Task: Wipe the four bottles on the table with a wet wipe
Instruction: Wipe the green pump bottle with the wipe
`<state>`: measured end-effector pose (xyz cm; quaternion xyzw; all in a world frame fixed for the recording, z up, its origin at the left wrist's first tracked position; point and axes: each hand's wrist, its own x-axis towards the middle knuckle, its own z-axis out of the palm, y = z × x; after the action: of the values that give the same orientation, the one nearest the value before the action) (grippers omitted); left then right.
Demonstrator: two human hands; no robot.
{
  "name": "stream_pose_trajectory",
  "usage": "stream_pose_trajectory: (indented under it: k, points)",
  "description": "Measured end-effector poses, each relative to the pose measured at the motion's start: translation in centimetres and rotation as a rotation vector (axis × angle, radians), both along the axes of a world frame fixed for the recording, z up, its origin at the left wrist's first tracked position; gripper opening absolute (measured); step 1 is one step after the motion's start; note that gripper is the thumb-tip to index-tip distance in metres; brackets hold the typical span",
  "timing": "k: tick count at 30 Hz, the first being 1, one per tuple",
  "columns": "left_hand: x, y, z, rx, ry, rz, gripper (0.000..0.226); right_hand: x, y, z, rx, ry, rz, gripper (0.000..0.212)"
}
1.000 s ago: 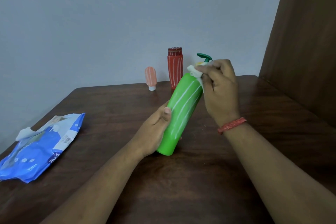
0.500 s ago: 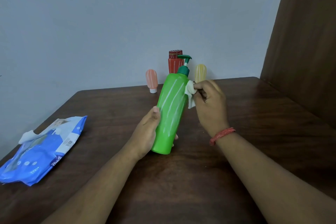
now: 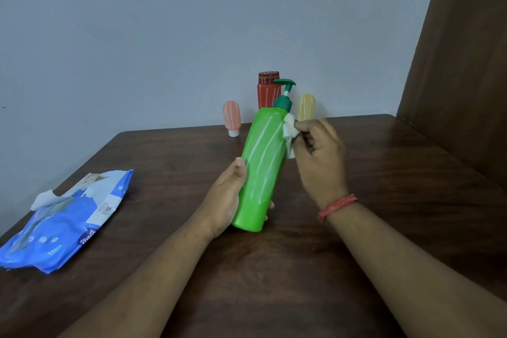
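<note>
A tall green pump bottle [image 3: 260,170] with a dark green pump head stands slightly tilted near the middle of the table. My left hand [image 3: 225,200] grips its lower half from the left. My right hand [image 3: 321,156] pinches a crumpled white wet wipe [image 3: 290,133] against the bottle's upper right shoulder. Behind it by the wall stand a red bottle [image 3: 267,90], partly hidden by the pump, a small pink tube [image 3: 231,118] on its white cap, and a small yellow tube [image 3: 306,105].
A blue wet wipe pack [image 3: 65,219] lies at the table's left edge with a wipe sticking out of its opening. The dark wooden table [image 3: 384,200] meets a grey wall at the back. A brown wooden panel [image 3: 463,63] rises on the right.
The green bottle has swung from tilted to the right to nearly upright. My right hand with the wipe has come down from the pump head to the bottle's shoulder.
</note>
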<state>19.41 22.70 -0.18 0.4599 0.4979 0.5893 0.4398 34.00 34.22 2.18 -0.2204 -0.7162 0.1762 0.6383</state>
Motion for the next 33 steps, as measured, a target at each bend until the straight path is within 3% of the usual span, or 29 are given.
stream_pose_trajectory:
  k: [3, 9, 13, 18, 23, 29, 33]
  points:
    - [-0.5, -0.1, 0.0, -0.001, -0.020, 0.035, 0.062, -0.4, -1.1, -0.5, 0.122, -0.145, 0.063, 0.015]
    - [0.0, 0.0, 0.1, -0.010, -0.021, 0.005, 0.059, -0.1, 0.5, 0.2, 0.022, -0.049, -0.043, 0.018]
    - [-0.3, -0.1, 0.1, -0.020, -0.049, 0.030, 0.065, -0.5, -0.7, -0.7, 0.107, -0.186, 0.037, 0.016]
    - [-0.1, -0.1, -0.1, -0.017, -0.026, -0.014, 0.066, -0.2, 1.2, 0.1, -0.030, -0.029, -0.050, 0.024]
    - [-0.3, -0.1, -0.1, -0.023, -0.051, -0.007, 0.067, -0.3, -0.5, -0.6, 0.052, -0.152, 0.037, 0.023]
    - [0.2, -0.3, 0.0, -0.045, -0.061, -0.063, 0.071, 0.0, 1.6, -0.2, -0.064, 0.009, -0.048, 0.027]
    - [-0.2, -0.2, 0.0, -0.062, -0.113, -0.057, 0.072, -0.2, 0.2, -1.0, -0.020, -0.094, 0.067, 0.021]
